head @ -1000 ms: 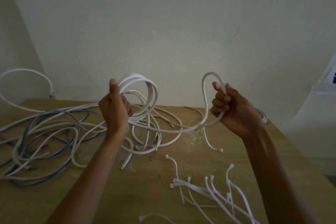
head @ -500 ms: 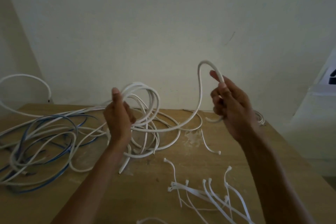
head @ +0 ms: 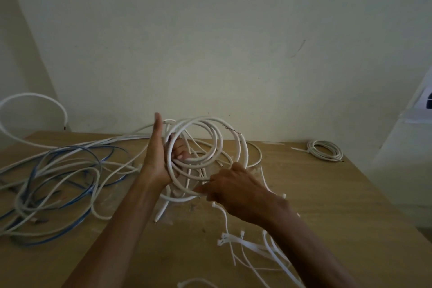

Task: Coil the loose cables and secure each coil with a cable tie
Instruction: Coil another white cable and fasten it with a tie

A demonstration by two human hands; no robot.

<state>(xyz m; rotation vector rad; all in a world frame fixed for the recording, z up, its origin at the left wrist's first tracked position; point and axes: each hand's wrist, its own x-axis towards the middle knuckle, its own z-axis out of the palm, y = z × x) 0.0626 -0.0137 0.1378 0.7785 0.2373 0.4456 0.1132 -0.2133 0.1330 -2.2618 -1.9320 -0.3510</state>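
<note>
A white cable coil [head: 211,134] of several loops is held upright above the wooden table [head: 339,194]. My left hand [head: 161,159] grips the coil's left side, thumb pointing up and fingers curled through the loops. Lower right of it, my right hand [head: 233,190] pinches the coil's bottom strands. The cable's frayed end [head: 235,132] sticks out at the coil's top right. White cable ties [head: 247,244] lie scattered on the table near my right forearm.
A tangle of loose white and blue cables [head: 58,182] covers the table's left half, with one white loop [head: 35,98] arching up by the wall. A small tied white coil [head: 325,149] lies at the far right corner. A white ledge [head: 416,121] stands beyond the table's right side.
My right hand came down and left from its raised position, laying its loop onto the coil; it now pinches the coil's bottom. The coil has gained a loop.
</note>
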